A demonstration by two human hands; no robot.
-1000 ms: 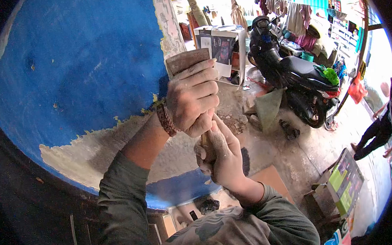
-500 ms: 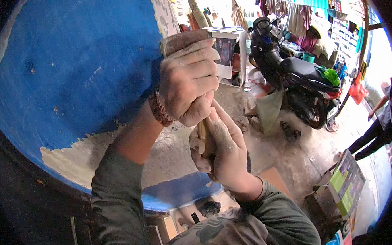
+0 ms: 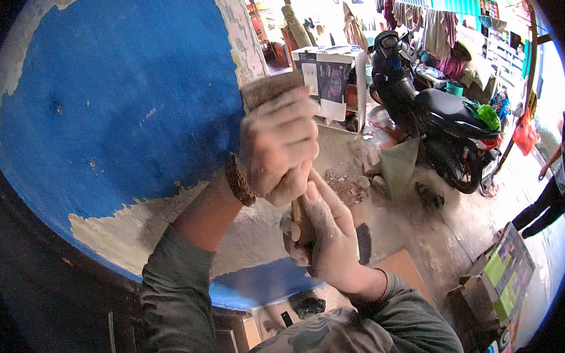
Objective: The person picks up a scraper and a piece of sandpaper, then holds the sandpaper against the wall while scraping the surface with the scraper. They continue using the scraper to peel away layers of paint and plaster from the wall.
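Note:
Both my hands grip a scraper with a wide flat blade and a wooden handle, held upright in front of the wall. My left hand, dusty and with a braided bracelet at the wrist, is closed over the tool just below the blade, its fingers slightly blurred. Below it, my right hand wraps round the handle, thumb pointing up. The blade's left corner overlaps the edge of the blue painted wall. Lower down, a bare grey patch with a ragged paint edge shows behind my left forearm.
A black motorbike stands at the right, beside a white cabinet. Rubble and a greenish sheet lie on the dusty floor. A printed box is at lower right; a person stands beyond it.
My hands and the scraper have moved down along the wall's edge, both grips kept. The whole view has shifted slightly, so the background sits a little lower and further right.

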